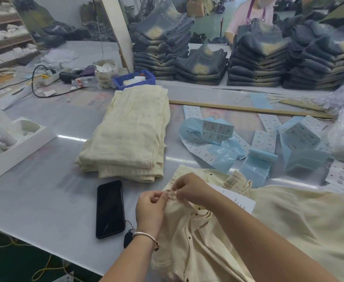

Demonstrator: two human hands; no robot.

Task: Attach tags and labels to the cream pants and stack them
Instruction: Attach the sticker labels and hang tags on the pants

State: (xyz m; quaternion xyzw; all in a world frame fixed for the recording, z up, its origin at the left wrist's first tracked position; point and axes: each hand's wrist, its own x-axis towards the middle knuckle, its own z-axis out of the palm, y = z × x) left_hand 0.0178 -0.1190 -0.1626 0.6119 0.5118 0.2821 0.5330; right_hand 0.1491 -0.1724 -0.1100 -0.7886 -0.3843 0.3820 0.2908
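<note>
A pair of cream pants [279, 220] lies unfolded at the table's near edge, waistband toward me. My left hand [149, 208] pinches the bunched waistband fabric from the left. My right hand [189, 189] pinches the same spot from the right, fingertips almost meeting my left ones. A white paper tag [238, 198] lies on the pants just right of my right wrist. A stack of folded cream pants [126, 135] sits in the middle of the table. Strips of white labels on blue backing [213, 137] are strewn to the right.
A black phone [109, 209] lies left of my hands, a key fob by my wrist. A white box [14, 145] stands at far left, a blue bin [135, 80] behind the stack. Wooden rulers [248, 108] and piles of dark jeans [256, 64] fill the back; another person works there.
</note>
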